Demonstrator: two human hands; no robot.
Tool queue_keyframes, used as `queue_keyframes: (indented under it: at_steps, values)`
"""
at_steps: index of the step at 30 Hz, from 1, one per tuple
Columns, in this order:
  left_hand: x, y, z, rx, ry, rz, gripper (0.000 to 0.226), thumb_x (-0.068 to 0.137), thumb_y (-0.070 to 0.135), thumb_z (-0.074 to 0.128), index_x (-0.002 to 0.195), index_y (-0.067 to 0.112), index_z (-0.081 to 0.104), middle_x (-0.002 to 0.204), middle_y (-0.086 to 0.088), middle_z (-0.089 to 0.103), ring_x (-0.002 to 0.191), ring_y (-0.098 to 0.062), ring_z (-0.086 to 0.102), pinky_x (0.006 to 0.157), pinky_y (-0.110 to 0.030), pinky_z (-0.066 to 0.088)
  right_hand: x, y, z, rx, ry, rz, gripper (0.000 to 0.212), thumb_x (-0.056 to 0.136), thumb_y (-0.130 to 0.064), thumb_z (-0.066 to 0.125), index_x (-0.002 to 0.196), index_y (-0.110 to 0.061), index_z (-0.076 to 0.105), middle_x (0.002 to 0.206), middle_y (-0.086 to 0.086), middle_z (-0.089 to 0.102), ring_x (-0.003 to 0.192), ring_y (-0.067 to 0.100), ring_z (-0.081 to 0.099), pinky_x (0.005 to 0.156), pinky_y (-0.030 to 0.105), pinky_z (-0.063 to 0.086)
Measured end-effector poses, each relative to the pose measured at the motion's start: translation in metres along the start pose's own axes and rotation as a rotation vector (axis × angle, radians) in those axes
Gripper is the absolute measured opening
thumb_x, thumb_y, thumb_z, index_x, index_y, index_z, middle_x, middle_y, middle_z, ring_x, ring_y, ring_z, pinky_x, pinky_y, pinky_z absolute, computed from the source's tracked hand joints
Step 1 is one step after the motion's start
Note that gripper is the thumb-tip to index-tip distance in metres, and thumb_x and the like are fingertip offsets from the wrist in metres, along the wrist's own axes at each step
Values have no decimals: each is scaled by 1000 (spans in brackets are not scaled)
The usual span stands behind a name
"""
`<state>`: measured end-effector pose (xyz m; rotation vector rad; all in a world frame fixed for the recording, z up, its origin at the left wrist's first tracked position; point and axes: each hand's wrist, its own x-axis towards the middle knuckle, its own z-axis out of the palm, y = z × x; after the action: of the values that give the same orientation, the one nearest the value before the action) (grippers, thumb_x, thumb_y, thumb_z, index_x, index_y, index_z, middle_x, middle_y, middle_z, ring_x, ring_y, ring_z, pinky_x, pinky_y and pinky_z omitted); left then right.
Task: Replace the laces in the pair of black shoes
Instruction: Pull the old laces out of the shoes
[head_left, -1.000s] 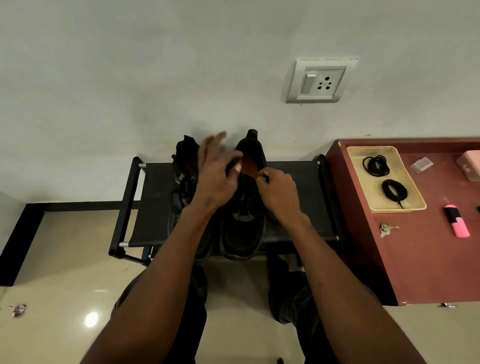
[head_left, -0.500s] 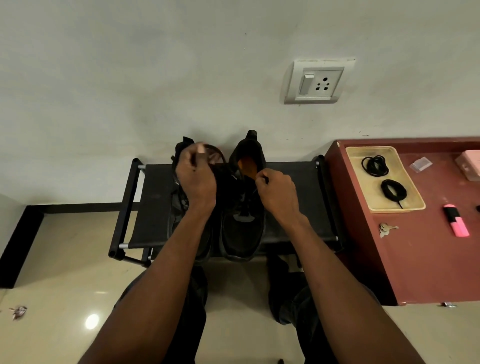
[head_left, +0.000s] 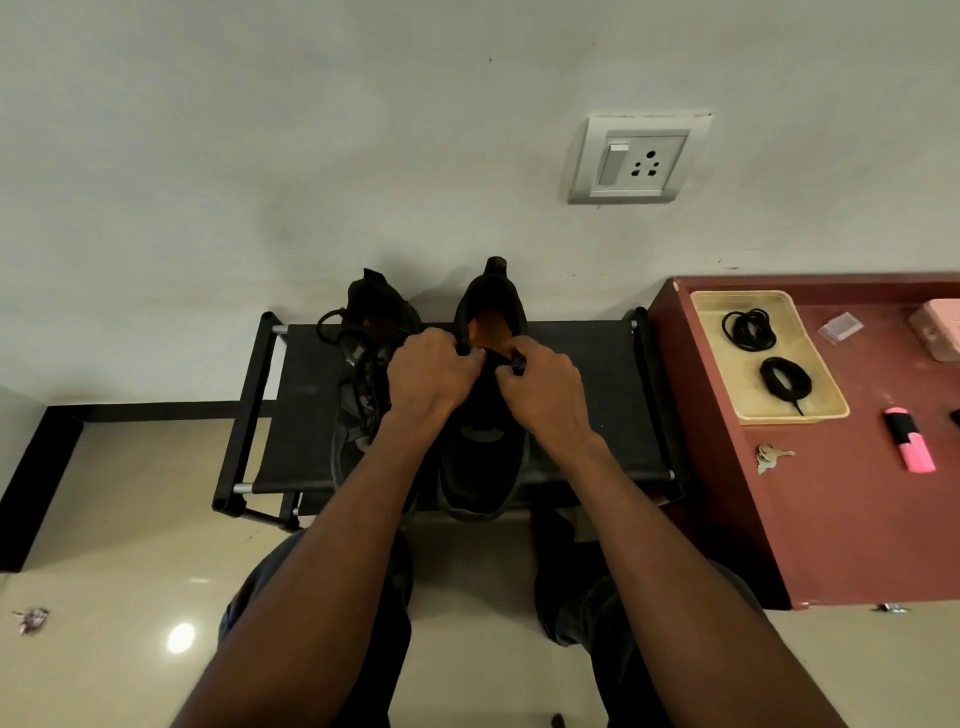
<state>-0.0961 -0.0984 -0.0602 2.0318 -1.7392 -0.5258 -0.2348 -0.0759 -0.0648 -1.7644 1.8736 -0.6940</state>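
Currently: black shoe (head_left: 480, 457), orange insole, on rack (head_left: 306, 415) beneath my grip; left hand (head_left: 428, 376), right hand (head_left: 543, 389) pinching its lace (head_left: 517, 364). Right of grip: tray (head_left: 826, 405) holding two coiled laces (head_left: 748, 330).

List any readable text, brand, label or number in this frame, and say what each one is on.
No text in this frame can be read with confidence.
Left shoe: a small white mark on its tongue tag, too small and blurred to read.
Clear packet on the red cabinet: no legible print.
Wall socket, pink highlighter, keys: no lettering visible.
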Motion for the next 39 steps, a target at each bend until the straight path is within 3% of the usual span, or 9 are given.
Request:
queue_keyframes:
  at_steps: [8,11,14,17,21,25,29,35,39]
  values:
    - [1,-10,-1,-252,-112,-62,49,92,24,66,52,12,40,50,-3,43,44,-20,41,51,-29,36,11,17,-14,70,-13,89,32,92,-18,56,121,-24,68,111,-1,72,84,15,63,71,27,45]
    - [-5,-8,1,-366,-144,-54,45,96,32,62,60,6,58,57,-4,61,44,-21,57,53,-29,49,10,19,-11,80,-39,73,28,93,-20,58,119,-24,68,114,0,69,102,21,64,81,32,51]
    - [-6,-8,-2,-362,-131,-6,51,97,39,59,59,6,57,57,-15,60,47,-28,59,51,-35,47,11,10,2,-37,-91,-98,25,95,-21,60,118,-22,70,158,7,32,149,32,21,115,45,28]
    - [-4,-9,-4,-296,-134,20,54,97,43,59,54,13,46,49,-6,43,44,-22,40,48,-32,34,7,3,6,-159,-193,-171,26,95,-13,57,117,-15,70,168,5,0,152,29,-7,119,50,16]
    - [-5,-5,-4,-212,-128,34,53,97,43,57,55,15,44,50,1,42,45,-16,38,48,-26,30,6,4,5,-217,-224,-219,21,88,-2,56,104,-4,70,167,9,3,150,33,1,117,51,27]
    - [-6,-2,-2,-227,-101,55,50,100,35,55,56,16,39,51,1,41,45,-14,37,47,-26,28,4,-5,3,-12,-173,-111,11,89,5,51,91,-1,60,166,6,11,136,32,41,98,37,46]
    - [-4,-3,-2,-288,-76,77,49,100,31,54,56,14,39,52,-1,41,47,-17,36,48,-28,28,3,-5,-3,262,18,58,16,97,3,45,94,-2,59,160,6,27,140,22,40,95,21,37]
    - [-8,3,3,-347,-65,47,51,100,28,56,53,18,39,49,2,41,40,-9,34,44,-22,30,0,-5,-15,449,26,267,28,96,0,49,121,8,57,118,10,63,86,13,62,80,33,53]
    - [-8,-2,2,-398,-52,-11,49,98,30,57,54,14,44,54,-7,49,47,-22,48,49,-37,42,-4,-14,-8,173,-37,-22,30,91,-8,56,120,-5,64,156,6,33,122,13,45,94,20,39]
